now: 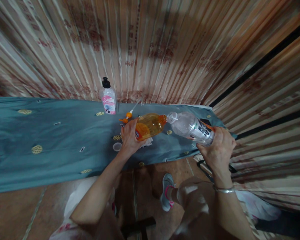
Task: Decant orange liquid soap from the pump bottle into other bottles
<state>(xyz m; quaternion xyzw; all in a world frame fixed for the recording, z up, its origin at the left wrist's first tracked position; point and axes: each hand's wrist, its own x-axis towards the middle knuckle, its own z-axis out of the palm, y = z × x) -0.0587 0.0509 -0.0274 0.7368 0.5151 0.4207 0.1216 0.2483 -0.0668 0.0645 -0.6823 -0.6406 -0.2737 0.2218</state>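
My left hand (130,136) is closed around an orange bottle (151,126), tilted on its side with its mouth pointing right. My right hand (218,148) grips the base of a clear plastic bottle (187,125) with a black-and-white label, tipped so its neck points left. The two mouths nearly meet; whether they touch I cannot tell. Behind my left hand lies an orange pump head (127,116) with a thin tube. Left of that hand sits a small round translucent cap (117,146). Something white and crumpled (147,142) shows below the orange bottle.
A clear bottle with a black pump top and pink label (108,98) stands near the curtain. Teal cloth with pineapple prints (57,140) covers the table. Pleated curtains (120,43) rise behind and at right, with dark poles (260,61) crossing them.
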